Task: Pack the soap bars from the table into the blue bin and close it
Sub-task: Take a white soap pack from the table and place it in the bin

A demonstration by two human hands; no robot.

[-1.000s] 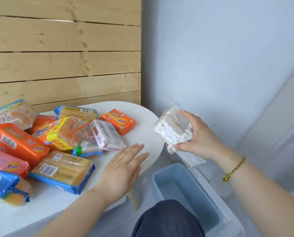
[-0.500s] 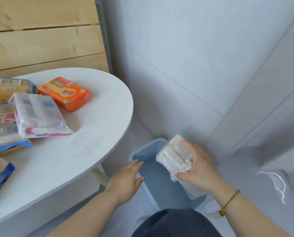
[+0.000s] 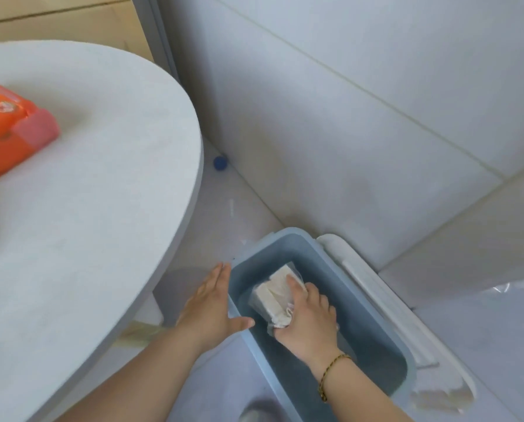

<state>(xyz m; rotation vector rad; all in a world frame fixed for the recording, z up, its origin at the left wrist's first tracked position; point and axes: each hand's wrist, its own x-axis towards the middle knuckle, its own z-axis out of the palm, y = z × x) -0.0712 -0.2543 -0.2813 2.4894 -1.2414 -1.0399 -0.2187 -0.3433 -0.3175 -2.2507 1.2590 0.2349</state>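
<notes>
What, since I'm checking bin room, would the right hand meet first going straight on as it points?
The right hand would likely press its soap pack into the blue bin floor or far wall; depth unclear.

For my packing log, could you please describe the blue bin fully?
The blue bin is a rectangular, round-cornered, plastic-looking tub, open and upright on the floor by the wall. A white lid lies along its right side. The left hand rests on its rim; the right hand holds a wrapped white soap pack inside.
</notes>
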